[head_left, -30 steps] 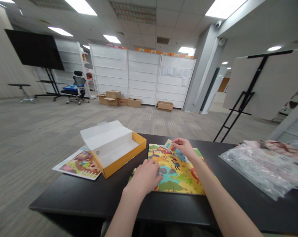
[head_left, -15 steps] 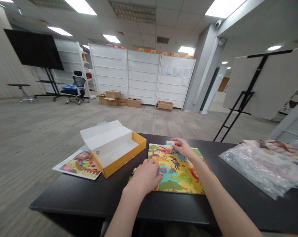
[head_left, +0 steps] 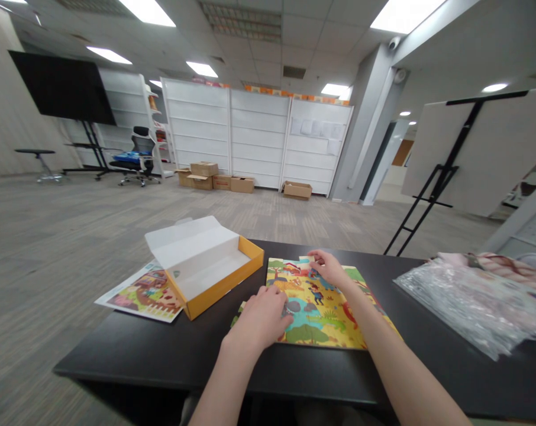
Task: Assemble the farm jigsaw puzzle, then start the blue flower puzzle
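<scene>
The right hand (head_left: 332, 271) is pinching a piece (head_left: 305, 258), which is now lying straighter than before at the far edge of the puzzle (head_left: 325, 303) and seemingly nearing its fit, while the left hand (head_left: 267, 313), its grip too hidden to tell, is resting at the near left.

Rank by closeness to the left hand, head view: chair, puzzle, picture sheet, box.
1. Puzzle, at the left hand
2. Box, left of the hand
3. Picture sheet, left, beyond the box
4. Chair, far back left
</scene>
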`<state>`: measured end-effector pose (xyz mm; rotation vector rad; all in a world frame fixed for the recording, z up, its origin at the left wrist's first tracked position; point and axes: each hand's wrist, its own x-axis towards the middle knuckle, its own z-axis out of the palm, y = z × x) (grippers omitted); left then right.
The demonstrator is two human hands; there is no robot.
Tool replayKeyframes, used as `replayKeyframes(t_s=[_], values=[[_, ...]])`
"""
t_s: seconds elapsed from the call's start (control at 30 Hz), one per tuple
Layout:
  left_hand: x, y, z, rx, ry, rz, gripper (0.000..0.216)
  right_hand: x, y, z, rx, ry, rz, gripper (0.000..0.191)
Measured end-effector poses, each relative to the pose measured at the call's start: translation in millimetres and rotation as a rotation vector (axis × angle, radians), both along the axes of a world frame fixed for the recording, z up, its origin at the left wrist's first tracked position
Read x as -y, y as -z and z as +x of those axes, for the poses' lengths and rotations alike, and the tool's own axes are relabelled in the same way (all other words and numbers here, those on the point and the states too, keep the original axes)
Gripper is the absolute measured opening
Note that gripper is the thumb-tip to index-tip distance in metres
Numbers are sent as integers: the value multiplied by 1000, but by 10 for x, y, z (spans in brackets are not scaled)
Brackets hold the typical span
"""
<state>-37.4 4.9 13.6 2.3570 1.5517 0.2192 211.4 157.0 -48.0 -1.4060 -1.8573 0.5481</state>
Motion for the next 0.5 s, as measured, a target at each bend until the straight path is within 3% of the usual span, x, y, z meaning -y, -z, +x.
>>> replayKeyframes(t_s=[0.3,0.5], values=[[-1,-12,-7,-2,3,-4,30,72,-36,-18,164,73,88,24],[4,-5,2,3,8,-1,30,76,-173,25,169,168,222,26]])
